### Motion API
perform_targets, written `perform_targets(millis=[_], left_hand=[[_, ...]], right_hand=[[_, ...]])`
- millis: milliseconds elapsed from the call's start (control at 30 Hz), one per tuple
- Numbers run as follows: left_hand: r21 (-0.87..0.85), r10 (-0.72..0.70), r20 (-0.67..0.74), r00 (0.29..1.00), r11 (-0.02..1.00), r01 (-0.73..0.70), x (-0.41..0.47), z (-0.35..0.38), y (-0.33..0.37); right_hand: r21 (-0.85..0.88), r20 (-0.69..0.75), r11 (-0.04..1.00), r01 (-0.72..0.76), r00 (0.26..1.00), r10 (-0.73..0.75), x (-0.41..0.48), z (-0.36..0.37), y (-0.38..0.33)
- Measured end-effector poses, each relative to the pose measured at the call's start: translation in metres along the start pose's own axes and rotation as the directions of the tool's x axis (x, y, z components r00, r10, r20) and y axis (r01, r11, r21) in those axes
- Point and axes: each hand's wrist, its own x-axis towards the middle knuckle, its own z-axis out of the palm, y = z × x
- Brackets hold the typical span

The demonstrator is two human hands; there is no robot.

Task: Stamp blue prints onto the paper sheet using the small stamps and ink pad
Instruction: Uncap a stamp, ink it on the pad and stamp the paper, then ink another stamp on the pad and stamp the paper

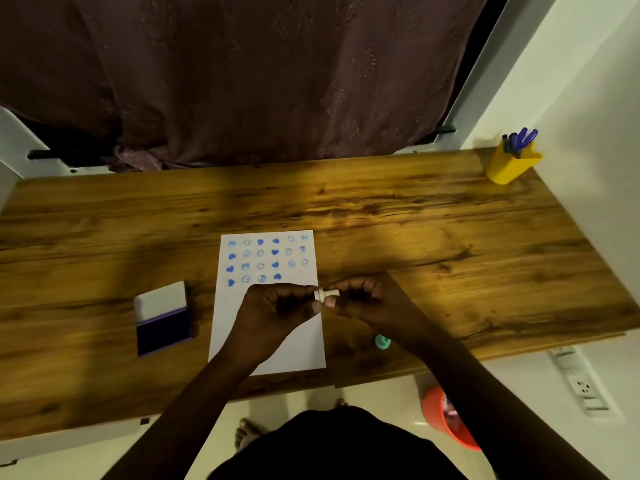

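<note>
A white paper sheet [266,306] lies on the wooden desk [415,237], its upper part covered with several rows of blue prints: hearts and round faces. My left hand [277,306] and my right hand [367,296] meet above the sheet's right edge, both pinching one small cream stamp [325,294] that lies sideways between the fingertips. A blue ink pad [162,329] with its white lid folded back sits open to the left of the sheet. A small teal stamp [382,341] lies on the desk under my right forearm, partly hidden.
A yellow cup holding blue pens [512,162] stands at the desk's far right corner. A dark curtain hangs behind the desk. An orange bucket [446,417] and a power strip [578,382] are on the floor at the right, below the desk edge.
</note>
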Motion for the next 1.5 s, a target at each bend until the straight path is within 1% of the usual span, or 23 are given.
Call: perform_targets(millis=[200,300,367,433,500,567,733,800,1033,1100,1200,1333,1400,1433,1500], left_hand=[[-0.005,0.012,0.008,1.000,1.000,-0.012,0.006,0.022,0.003],[0.016,-0.017,0.014,1.000,1.000,0.017,0.014,0.036,0.003],[0.015,-0.057,-0.009,0.998,0.998,0.057,0.020,0.044,-0.002],[0.027,-0.091,-0.044,0.995,0.995,0.092,0.025,0.048,-0.008],[0.077,-0.105,-0.060,0.993,0.991,0.109,0.027,0.051,-0.012],[0.091,-0.117,-0.074,0.990,0.988,0.123,0.028,0.052,-0.015],[0.084,-0.126,-0.117,0.985,0.987,0.136,0.023,0.053,-0.017],[0.075,-0.121,-0.128,0.984,0.988,0.131,0.020,0.053,-0.017],[0.044,-0.132,-0.146,0.981,0.989,0.139,0.015,0.054,-0.022],[0.052,-0.138,-0.141,0.980,0.988,0.147,0.016,0.055,-0.023],[0.083,-0.139,-0.133,0.981,0.985,0.151,0.018,0.056,-0.025],[0.099,-0.162,-0.117,0.980,0.980,0.174,0.019,0.057,-0.028],[0.113,-0.166,-0.100,0.981,0.978,0.177,0.019,0.058,-0.029],[0.121,-0.168,-0.091,0.982,0.976,0.179,0.019,0.059,-0.030],[0.141,-0.180,-0.074,0.981,0.972,0.189,0.018,0.060,-0.031]], right_hand=[[-0.038,0.084,0.999,-0.013,0.996,0.016,0.001,-0.027,0.001],[-0.154,0.077,0.988,-0.014,0.997,0.026,0.007,-0.046,0.001],[-0.255,0.036,0.967,0.001,0.999,0.008,0.019,-0.060,0.003],[-0.415,-0.058,0.910,-0.020,0.998,-0.004,0.033,-0.074,0.008],[-0.578,-0.142,0.814,-0.058,0.989,-0.030,0.048,-0.086,0.016],[-0.691,-0.159,0.720,-0.065,0.985,-0.064,0.062,-0.094,0.027],[-0.842,-0.154,0.529,-0.104,0.987,-0.051,0.093,-0.097,0.045],[-0.866,-0.142,0.490,-0.101,0.989,-0.047,0.100,-0.097,0.051],[-0.863,-0.121,0.497,-0.095,0.992,-0.021,0.107,-0.100,0.053],[-0.846,-0.129,0.524,-0.100,0.991,-0.019,0.099,-0.102,0.046],[-0.792,-0.183,0.597,-0.123,0.982,-0.041,0.078,-0.107,0.037],[-0.779,-0.196,0.609,-0.152,0.981,-0.006,0.036,-0.098,0.046],[-0.757,-0.180,0.638,-0.142,0.984,0.005,0.017,-0.089,0.055],[-0.755,-0.167,0.641,-0.137,0.986,0.014,0.010,-0.085,0.060],[-0.799,-0.146,0.585,-0.140,0.989,0.038,0.004,-0.076,0.070]])
